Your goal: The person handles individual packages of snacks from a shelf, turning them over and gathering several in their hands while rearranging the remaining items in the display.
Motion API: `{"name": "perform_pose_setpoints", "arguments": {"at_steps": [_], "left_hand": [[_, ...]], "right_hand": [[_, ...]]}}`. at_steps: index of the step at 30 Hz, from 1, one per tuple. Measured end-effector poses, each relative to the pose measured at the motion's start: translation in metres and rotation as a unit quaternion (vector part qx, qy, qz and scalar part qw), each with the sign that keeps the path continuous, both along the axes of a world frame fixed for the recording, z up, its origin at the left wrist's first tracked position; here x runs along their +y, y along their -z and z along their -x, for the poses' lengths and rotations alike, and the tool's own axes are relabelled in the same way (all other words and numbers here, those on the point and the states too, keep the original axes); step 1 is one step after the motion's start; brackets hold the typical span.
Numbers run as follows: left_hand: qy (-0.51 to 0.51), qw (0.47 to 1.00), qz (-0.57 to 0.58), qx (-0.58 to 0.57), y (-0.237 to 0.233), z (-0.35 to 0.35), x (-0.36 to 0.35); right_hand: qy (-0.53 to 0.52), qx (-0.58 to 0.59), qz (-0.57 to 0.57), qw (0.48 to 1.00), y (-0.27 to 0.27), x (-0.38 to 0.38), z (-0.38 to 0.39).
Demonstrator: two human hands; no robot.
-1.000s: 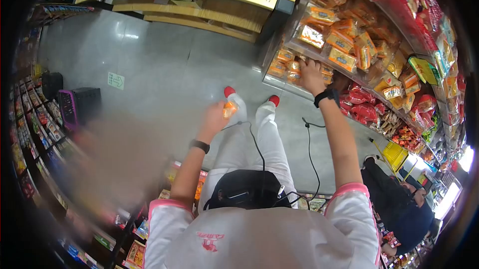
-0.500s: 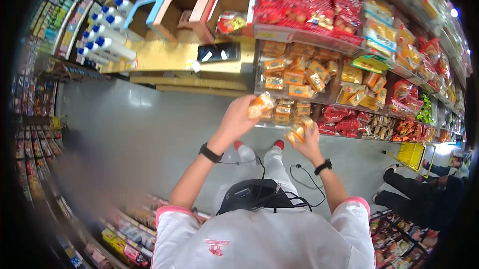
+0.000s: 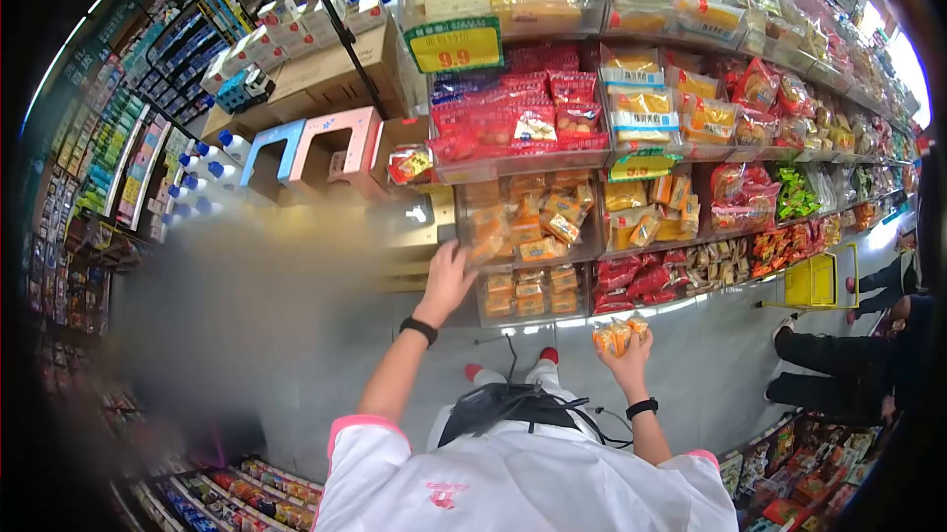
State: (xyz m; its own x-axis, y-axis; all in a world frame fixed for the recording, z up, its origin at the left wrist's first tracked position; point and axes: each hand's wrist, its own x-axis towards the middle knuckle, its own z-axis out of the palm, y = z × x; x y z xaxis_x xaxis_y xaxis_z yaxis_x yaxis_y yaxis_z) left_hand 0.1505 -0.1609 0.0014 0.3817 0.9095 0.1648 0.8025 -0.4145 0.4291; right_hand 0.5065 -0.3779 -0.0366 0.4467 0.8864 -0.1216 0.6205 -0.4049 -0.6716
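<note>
In our right hand (image 3: 627, 364) we hold a small cluster of orange-wrapped packets (image 3: 618, 336), the fingers curled around them. Our left hand (image 3: 449, 283) is at the left edge of an upper clear bin (image 3: 580, 252), its fingers bent beside the loose orange packs (image 3: 560, 216) there; we cannot tell whether they grip one. Just right of and below the left fingers, we see stacked orange packs in a lower bin (image 3: 533, 320). Above the right fingers lie dark red packs (image 3: 651, 279). Up and left of the left fingers stands a pink box (image 3: 368, 152); well right of the right fingers are a yellow basket (image 3: 811, 283) and a person (image 3: 834, 350) in dark clothes.
</note>
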Motion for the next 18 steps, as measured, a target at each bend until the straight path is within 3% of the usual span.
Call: {"name": "perform_pose_setpoints", "arguments": {"at_steps": [9, 14, 18], "left_hand": [[0.080, 0.992, -0.001, 0.097, -0.003, 0.001, -0.032], [0.053, 0.997, 0.018, 0.046, -0.004, 0.001, -0.034], [0.023, 0.997, 0.072, 0.013, -0.007, 0.041, -0.064]], "right_hand": [[-0.117, -0.051, -0.094, 0.987, -0.057, 0.109, 0.036], [-0.237, -0.055, -0.127, 0.962, -0.087, 0.160, 0.066], [-0.342, -0.116, -0.102, 0.927, -0.091, 0.198, 0.095]]}}
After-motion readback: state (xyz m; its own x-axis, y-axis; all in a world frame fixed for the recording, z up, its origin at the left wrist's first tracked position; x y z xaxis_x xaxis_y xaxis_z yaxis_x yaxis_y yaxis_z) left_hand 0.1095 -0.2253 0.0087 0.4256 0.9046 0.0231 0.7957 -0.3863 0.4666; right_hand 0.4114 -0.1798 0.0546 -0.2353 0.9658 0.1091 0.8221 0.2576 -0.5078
